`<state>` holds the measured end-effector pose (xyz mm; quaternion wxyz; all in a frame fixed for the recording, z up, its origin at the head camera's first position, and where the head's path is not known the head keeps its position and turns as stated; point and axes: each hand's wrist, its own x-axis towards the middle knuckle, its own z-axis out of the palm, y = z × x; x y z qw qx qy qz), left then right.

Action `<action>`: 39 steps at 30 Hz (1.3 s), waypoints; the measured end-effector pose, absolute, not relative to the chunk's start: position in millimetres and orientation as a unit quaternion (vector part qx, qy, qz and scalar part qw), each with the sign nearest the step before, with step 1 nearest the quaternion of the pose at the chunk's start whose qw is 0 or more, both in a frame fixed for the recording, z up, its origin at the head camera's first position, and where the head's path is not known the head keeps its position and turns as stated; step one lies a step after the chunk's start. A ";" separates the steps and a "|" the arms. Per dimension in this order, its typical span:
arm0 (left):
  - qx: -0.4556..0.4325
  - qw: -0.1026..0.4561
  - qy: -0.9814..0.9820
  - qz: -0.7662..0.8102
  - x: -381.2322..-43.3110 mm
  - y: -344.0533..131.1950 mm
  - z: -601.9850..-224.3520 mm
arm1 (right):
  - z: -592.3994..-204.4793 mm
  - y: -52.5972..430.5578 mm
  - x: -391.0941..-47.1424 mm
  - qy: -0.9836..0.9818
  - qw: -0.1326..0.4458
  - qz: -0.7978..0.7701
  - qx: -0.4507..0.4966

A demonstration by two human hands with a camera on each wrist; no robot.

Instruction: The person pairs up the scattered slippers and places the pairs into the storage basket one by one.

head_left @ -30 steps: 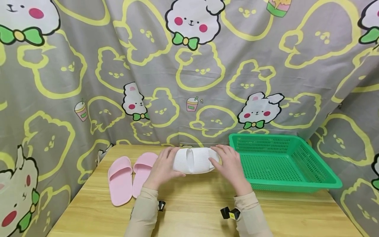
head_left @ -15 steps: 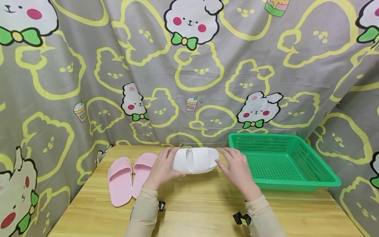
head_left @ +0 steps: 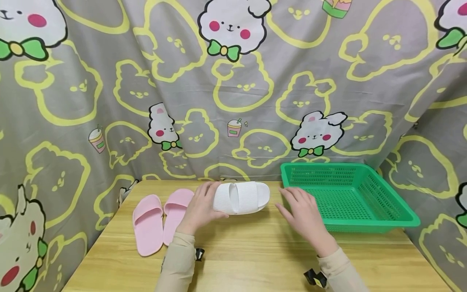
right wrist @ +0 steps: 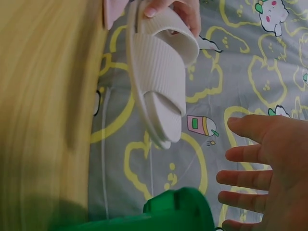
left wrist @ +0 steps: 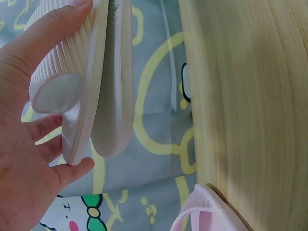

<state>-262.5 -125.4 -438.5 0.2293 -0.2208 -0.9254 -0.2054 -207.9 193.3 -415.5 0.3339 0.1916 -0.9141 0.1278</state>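
A pair of white ribbed slippers (head_left: 246, 198) is held together over the table, toes apart from any support in the right wrist view. My left hand (head_left: 200, 207) grips one end of the pair, thumb over the ribbed strap (left wrist: 72, 53) and fingers beneath. In the left wrist view a second sole (left wrist: 115, 106) lies close alongside the first slipper. To the right of the pair, my right hand (head_left: 303, 211) is apart from it, with fingers spread and holding nothing, as the right wrist view shows. It overlaps the near left side of a green basket in the head view.
Two pink slippers, one nearer the edge (head_left: 147, 235) and one partly behind my left hand (head_left: 175, 209), lie on the wooden table (head_left: 240, 255) at left. The green perforated basket (head_left: 368, 226) stands at back right. A patterned curtain (head_left: 251, 73) hangs behind the table.
My right hand has let go of the white slippers' end and moved right, toward the basket. The left hand keeps its hold, with the pair nearly still.
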 end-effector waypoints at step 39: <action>-0.222 0.218 -0.927 -0.208 -264.8 -127.2 -440.2 | -450.6 280.8 -172.5 -0.937 0.306 0.083 0.144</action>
